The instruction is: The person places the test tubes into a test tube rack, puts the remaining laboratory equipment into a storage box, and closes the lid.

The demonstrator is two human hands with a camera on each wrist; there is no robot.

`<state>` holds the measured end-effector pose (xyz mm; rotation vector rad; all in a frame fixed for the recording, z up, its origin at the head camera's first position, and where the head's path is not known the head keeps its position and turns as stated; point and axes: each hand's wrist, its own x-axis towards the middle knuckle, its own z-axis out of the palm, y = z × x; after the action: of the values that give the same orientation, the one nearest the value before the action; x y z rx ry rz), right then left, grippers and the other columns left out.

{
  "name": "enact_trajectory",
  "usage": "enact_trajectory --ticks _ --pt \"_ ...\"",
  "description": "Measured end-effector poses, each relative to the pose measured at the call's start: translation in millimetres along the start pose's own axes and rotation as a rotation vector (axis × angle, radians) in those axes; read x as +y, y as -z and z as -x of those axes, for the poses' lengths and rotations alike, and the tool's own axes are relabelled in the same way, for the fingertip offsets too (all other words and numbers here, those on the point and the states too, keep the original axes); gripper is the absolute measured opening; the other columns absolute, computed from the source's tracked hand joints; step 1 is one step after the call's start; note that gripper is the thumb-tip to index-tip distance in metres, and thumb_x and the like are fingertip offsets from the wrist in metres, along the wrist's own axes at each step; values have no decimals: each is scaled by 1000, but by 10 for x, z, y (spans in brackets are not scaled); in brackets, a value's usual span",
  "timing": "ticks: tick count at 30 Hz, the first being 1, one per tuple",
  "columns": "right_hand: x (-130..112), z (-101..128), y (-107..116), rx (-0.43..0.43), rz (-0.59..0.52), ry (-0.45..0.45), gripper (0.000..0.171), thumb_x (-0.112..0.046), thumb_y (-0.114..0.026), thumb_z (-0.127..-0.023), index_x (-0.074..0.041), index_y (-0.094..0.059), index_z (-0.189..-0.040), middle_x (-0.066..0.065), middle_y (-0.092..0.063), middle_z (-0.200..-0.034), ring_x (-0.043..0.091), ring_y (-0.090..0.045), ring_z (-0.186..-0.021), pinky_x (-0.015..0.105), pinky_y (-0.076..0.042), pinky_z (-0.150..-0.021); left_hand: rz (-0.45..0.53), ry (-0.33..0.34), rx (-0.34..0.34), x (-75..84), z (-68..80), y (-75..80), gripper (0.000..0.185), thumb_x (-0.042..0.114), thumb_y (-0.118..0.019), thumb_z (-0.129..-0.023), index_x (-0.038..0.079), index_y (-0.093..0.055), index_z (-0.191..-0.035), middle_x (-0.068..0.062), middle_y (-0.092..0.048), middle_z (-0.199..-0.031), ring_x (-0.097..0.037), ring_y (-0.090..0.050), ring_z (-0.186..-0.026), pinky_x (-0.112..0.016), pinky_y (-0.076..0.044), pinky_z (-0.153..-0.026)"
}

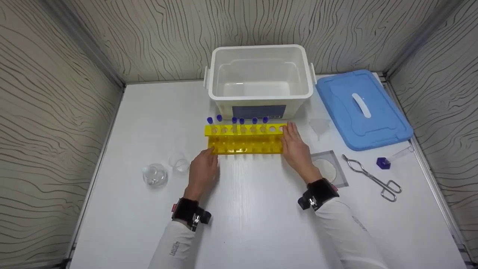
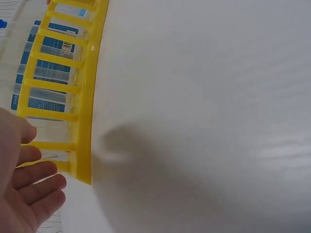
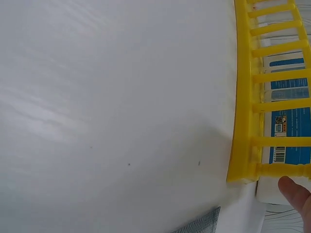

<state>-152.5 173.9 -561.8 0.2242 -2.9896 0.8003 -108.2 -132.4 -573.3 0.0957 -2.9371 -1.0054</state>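
A yellow test tube rack [image 1: 239, 144] stands near the middle of the white table, in front of the white tub. Several tubes with dark blue caps [image 1: 242, 121] sit in its holes; holes at its right end hold none. At the rack's left front corner is my left hand [image 1: 202, 168], thumb against the end bar and fingers loosely extended beside it in the left wrist view. My right hand [image 1: 297, 149] lies along the right end, its fingers straight and pointing to the back. In the right wrist view only a fingertip [image 3: 294, 191] shows, at the end bar.
Behind stands a white tub [image 1: 261, 98]; a blue lid [image 1: 388, 129] lies to its right. Also right are a funnel [image 1: 319, 126], a grey square [image 1: 341, 177] under a white disc [image 1: 325, 170], metal tongs [image 1: 373, 179] and a blue-based cylinder [image 1: 383, 163]. Clear glassware [image 1: 155, 175] stands left.
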Motion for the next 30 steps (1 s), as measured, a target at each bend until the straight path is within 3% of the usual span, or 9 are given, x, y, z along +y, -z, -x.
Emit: enact_trajectory --ticks 3,10,13,23,26,30 --pt "-47 -12 -21 -7 -5 -4 52 -22 -41 -105 3 -33 -151 22 -27 -162 35 -24 -152 51 -35 -118 -38 -58 50 28 16 31 34 21 -58 -98 6 -66 -128 -11 -72 -118 -26 -70 -108 -39 -58 -93" --pt "-171 -41 -99 -14 -33 13 52 -21 -42 -106 4 -33 -150 24 -27 -161 36 -23 -153 50 -29 -121 -60 -340 157 118 49 49 24 13 -64 -94 6 -73 -115 -9 -76 -103 -23 -73 -95 -35 -60 -83" --pt "-241 -54 -144 -15 -34 27 52 -21 -43 -105 3 -34 -150 23 -28 -161 35 -24 -153 49 -29 -122 -61 -418 177 203 47 25 24 12 -66 -92 6 -74 -114 -8 -76 -101 -22 -73 -93 -34 -60 -82" --pt "-496 -85 -259 -7 -98 47 50 -20 -46 -104 2 -40 -148 21 -30 -161 32 -27 -152 48 -31 -121 -79 -572 138 562 38 -136 24 16 -66 -94 7 -74 -114 -5 -75 -106 -19 -71 -96 -30 -59 -87" --pt "-553 -92 -278 -8 -139 40 50 -19 -47 -104 3 -40 -148 21 -31 -160 33 -27 -152 48 -30 -122 -104 -612 126 657 11 -186 26 17 -65 -95 7 -73 -117 -5 -74 -112 -19 -70 -102 -30 -58 -92" --pt "-585 -98 -308 -18 -183 33 50 -19 -46 -104 4 -39 -148 22 -29 -161 32 -25 -153 47 -29 -123 -151 -615 93 756 -43 -252 32 18 -62 -96 6 -68 -125 -8 -69 -126 -22 -66 -116 -32 -54 -102"
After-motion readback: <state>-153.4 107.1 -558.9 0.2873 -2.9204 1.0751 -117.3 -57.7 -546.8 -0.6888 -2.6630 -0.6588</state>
